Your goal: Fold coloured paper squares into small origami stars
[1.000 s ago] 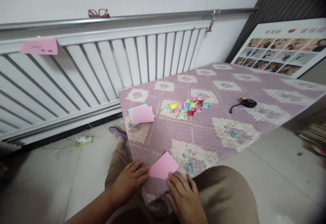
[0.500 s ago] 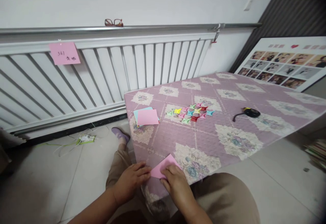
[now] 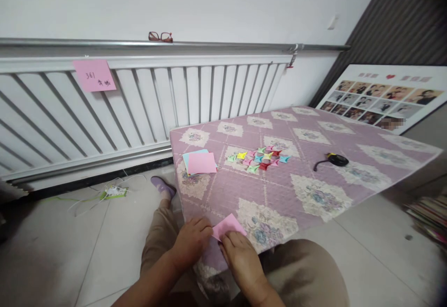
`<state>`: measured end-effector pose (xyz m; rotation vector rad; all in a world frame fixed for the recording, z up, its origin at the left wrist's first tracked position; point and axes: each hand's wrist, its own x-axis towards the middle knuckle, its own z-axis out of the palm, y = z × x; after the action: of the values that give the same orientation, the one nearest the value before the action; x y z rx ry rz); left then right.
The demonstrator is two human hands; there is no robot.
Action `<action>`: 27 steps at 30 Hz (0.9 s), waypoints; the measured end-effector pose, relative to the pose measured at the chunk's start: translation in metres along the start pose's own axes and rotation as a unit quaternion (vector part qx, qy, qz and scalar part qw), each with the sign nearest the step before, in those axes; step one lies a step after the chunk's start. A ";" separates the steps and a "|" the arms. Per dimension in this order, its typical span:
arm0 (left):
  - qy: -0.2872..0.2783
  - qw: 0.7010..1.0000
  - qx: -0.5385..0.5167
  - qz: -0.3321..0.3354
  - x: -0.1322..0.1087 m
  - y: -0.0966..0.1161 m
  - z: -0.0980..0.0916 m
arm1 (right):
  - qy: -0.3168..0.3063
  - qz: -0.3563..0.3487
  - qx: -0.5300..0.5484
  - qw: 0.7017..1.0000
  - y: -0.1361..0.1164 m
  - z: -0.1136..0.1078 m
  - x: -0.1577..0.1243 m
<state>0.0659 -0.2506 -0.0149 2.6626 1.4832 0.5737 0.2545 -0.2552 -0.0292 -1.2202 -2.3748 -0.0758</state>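
A pink sheet of paper (image 3: 229, 224) lies at the near left corner of the cloth-covered table (image 3: 223, 195). At its left corner my left hand (image 3: 193, 241) is closed, with the fingertips pinching the edge. My right hand (image 3: 240, 253) grips the sheet's lower edge, fingers on top and the thumb along the near side. Both hands partly hide the paper. Beyond them is a stack of coloured paper squares (image 3: 201, 163), pink on top. To the right of the stack sit several small folded paper pieces (image 3: 259, 159) in rows, in green, yellow, pink, blue and red.
A black tape measure (image 3: 338, 160) with a strap lies on the right of the table. Behind the table runs a white radiator (image 3: 195, 92) with a pink note (image 3: 94, 75). Glasses (image 3: 160, 37) rest on the pipe. A photo board (image 3: 380, 95) leans at right; a power strip (image 3: 116, 192) is on the floor.
My right hand has shifted down to the paper's near edge, its fingers straighter. My left hand has moved slightly right and curled more. The pink paper shows as a smaller shape. The view has tilted up slightly.
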 end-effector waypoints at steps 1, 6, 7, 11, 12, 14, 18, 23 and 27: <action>0.008 1.000 -0.007 0.004 0.003 0.001 -0.006 | 0.003 0.007 0.005 1.000 -0.001 -0.007 0.003; 0.175 0.976 -0.127 -0.024 0.020 0.006 -0.046 | 0.027 0.138 0.239 0.961 -0.003 -0.041 0.024; 0.209 0.966 -0.142 -0.050 0.022 0.006 -0.052 | 0.030 0.193 0.308 0.931 -0.001 -0.043 0.026; 0.235 0.949 -0.189 -0.088 0.020 0.006 -0.054 | 0.022 0.345 0.454 0.821 0.009 -0.027 0.026; 0.208 0.956 -0.193 -0.077 0.016 0.007 -0.049 | 0.023 0.353 0.455 0.817 0.012 -0.020 0.024; 0.143 0.971 -0.180 -0.060 0.007 0.014 -0.034 | 0.028 0.359 0.441 0.822 0.015 -0.009 0.019; 0.018 0.991 -0.121 -0.051 -0.009 0.033 0.001 | 0.038 0.357 0.382 0.852 0.020 -0.004 0.013; -0.009 0.994 -0.074 -0.076 -0.009 0.048 0.027 | 0.016 0.331 0.318 0.888 0.024 -0.008 0.011; -0.023 0.993 -0.070 -0.090 -0.003 0.049 0.031 | -0.026 0.255 0.146 0.956 0.026 -0.006 0.006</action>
<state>0.1149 -0.2753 -0.0345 2.3910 1.5859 0.5764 0.2742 -0.2362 -0.0256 -1.6449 -1.9462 0.4592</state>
